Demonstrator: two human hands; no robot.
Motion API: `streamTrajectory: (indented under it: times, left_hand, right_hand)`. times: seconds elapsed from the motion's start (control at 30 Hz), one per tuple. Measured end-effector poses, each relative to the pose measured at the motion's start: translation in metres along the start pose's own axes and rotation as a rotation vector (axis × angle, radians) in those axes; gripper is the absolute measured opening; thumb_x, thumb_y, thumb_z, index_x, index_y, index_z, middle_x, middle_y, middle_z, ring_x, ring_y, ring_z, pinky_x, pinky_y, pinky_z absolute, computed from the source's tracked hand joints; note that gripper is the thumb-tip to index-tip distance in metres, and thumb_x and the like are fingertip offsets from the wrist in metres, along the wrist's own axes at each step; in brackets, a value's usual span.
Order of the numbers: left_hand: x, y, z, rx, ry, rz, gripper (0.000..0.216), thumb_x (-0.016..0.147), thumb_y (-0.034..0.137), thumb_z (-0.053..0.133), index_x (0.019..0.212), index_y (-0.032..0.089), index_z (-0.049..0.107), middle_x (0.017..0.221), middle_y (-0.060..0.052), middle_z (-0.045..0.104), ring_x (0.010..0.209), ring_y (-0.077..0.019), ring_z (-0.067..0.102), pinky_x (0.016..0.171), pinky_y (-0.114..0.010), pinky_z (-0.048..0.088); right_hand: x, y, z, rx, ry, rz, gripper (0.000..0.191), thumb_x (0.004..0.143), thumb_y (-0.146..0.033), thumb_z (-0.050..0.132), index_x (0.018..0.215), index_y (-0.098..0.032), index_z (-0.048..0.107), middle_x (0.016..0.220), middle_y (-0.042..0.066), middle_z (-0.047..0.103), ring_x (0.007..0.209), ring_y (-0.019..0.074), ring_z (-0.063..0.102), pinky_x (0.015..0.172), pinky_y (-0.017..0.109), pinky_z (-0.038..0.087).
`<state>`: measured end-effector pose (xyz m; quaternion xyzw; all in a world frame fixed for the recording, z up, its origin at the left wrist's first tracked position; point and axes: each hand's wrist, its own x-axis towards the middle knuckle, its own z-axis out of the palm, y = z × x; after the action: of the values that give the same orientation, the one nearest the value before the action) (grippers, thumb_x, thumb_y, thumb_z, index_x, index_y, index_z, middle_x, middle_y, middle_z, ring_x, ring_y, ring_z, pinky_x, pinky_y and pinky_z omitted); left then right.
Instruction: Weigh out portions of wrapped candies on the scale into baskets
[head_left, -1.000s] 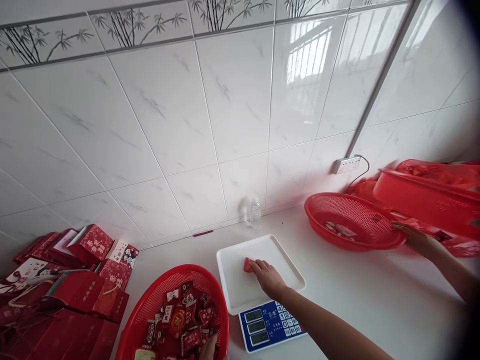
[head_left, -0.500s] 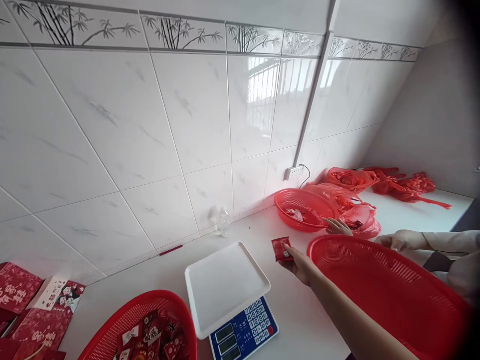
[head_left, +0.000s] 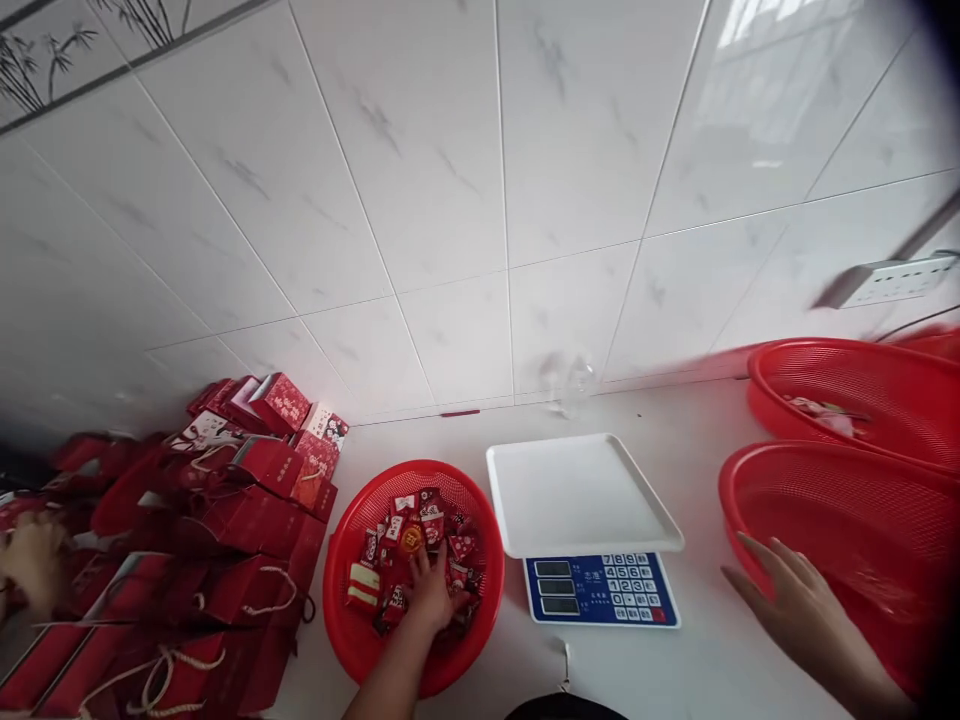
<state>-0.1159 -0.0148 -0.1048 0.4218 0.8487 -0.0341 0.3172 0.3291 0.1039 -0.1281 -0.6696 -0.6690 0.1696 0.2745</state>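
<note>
My left hand [head_left: 431,590] reaches into a round red plastic basket [head_left: 341,640], its fingers spread on small red wrapped packets [head_left: 397,525]. No packet is plainly gripped in it. At the right, my right hand [head_left: 795,605] is slightly blurred and stretched out, fingers apart, by the near rim of another red basket [head_left: 739,480]. Nothing shows between those fingers. Between the two baskets stands a blue-and-white digital scale [head_left: 551,608] with a bare white tray [head_left: 577,490] on top.
Red gift boxes with rope handles [head_left: 247,520] crowd the left side, where another person's hand [head_left: 34,560] is at work. A third red basket [head_left: 765,385] holds a few pale pieces at the back right. A power strip [head_left: 896,280] is on the tiled wall.
The view has swung left. My right hand, which held a red packet beside the scale, is now empty by the right basket. My left hand has come into view in the packet basket.
</note>
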Motion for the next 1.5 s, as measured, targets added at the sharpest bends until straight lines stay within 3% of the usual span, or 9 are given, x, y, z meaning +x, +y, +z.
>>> streamTrajectory:
  times: [0.17,0.3,0.47,0.63,0.8,0.97,1.1,1.4,1.5]
  left_hand:
    - [0.006,0.005,0.011,-0.147,0.074,0.132,0.054,0.07,0.014,0.055,0.122,0.026,0.05,0.14,-0.012,0.037,0.133,-0.0345,0.021,0.1,-0.052,0.028]
    - [0.011,-0.003,0.006,-0.294,0.121,0.172,0.044,0.066,0.006,0.055,0.108,0.02,0.057,0.113,-0.009,0.058,0.114,-0.0249,0.047,0.097,-0.037,0.036]
    - [0.013,-0.021,-0.017,-0.562,0.16,0.116,0.024,0.071,0.015,0.054,0.095,0.017,0.052,0.082,-0.003,0.064,0.073,-0.0159,0.063,0.068,-0.026,0.049]
    - [-0.003,-0.023,-0.056,-0.988,0.24,0.038,0.039,0.065,0.034,0.068,0.097,0.022,0.05,0.085,-0.002,0.065,0.072,-0.0151,0.064,0.061,-0.025,0.051]
    - [-0.017,0.032,-0.079,-1.302,0.055,0.09,0.044,0.058,0.036,0.074,0.094,0.026,0.051,0.087,0.0,0.063,0.074,-0.0149,0.064,0.059,-0.025,0.051]
    - [-0.017,0.12,-0.063,-1.28,-0.176,0.262,0.045,0.056,0.039,0.075,0.087,0.023,0.047,0.077,0.003,0.06,0.066,-0.0125,0.061,0.058,-0.026,0.05]
    - [-0.01,0.172,-0.05,-1.278,-0.312,0.324,0.046,0.058,0.047,0.073,0.086,0.023,0.045,0.077,0.003,0.056,0.064,-0.0115,0.059,0.062,-0.031,0.051]
    - [0.011,0.216,-0.045,-1.139,-0.31,0.252,0.047,0.065,0.039,0.069,0.103,0.025,0.045,0.095,-0.002,0.06,0.072,-0.0126,0.061,0.062,-0.027,0.049]
    - [0.013,0.216,-0.044,-1.027,-0.328,0.248,0.05,0.065,0.033,0.069,0.11,0.025,0.047,0.096,-0.003,0.062,0.069,-0.0127,0.06,0.061,-0.028,0.049]
  right_hand:
    - [-0.021,-0.099,0.028,0.013,-0.198,-0.079,0.051,0.078,-0.053,0.037,0.117,-0.024,0.052,0.138,0.012,0.041,0.118,0.0313,0.048,0.087,0.049,0.048]
    - [-0.034,-0.15,0.031,0.067,-0.38,-0.19,0.044,0.083,-0.046,0.037,0.119,-0.027,0.052,0.142,0.008,0.038,0.12,0.0269,0.047,0.09,0.043,0.047]
    - [-0.04,-0.15,0.027,0.112,-0.444,-0.15,0.039,0.083,-0.044,0.039,0.115,-0.029,0.055,0.139,0.006,0.043,0.115,0.0267,0.052,0.089,0.043,0.049]
    - [-0.042,-0.134,0.025,0.145,-0.45,-0.061,0.042,0.081,-0.048,0.04,0.113,-0.027,0.058,0.134,0.008,0.049,0.113,0.0274,0.054,0.087,0.042,0.05]
    - [-0.042,-0.145,0.028,0.242,-0.498,-0.027,0.041,0.081,-0.045,0.04,0.112,-0.027,0.059,0.13,0.007,0.052,0.111,0.0266,0.056,0.087,0.041,0.05]
    - [-0.039,-0.164,0.026,0.238,-0.53,-0.071,0.04,0.081,-0.04,0.04,0.113,-0.024,0.059,0.131,0.007,0.052,0.116,0.0246,0.051,0.096,0.038,0.044]
    - [-0.039,-0.158,0.017,0.217,-0.533,-0.07,0.04,0.082,-0.039,0.039,0.114,-0.024,0.058,0.131,0.007,0.051,0.114,0.0238,0.053,0.095,0.038,0.044]
    - [-0.049,-0.12,0.016,0.223,-0.498,0.009,0.039,0.081,-0.038,0.04,0.116,-0.026,0.055,0.128,0.006,0.053,0.098,0.0199,0.061,0.085,0.033,0.05]
    - [-0.044,-0.12,0.018,0.168,-0.465,-0.009,0.043,0.08,-0.033,0.041,0.121,-0.025,0.052,0.134,0.007,0.048,0.109,0.0211,0.056,0.092,0.034,0.046]
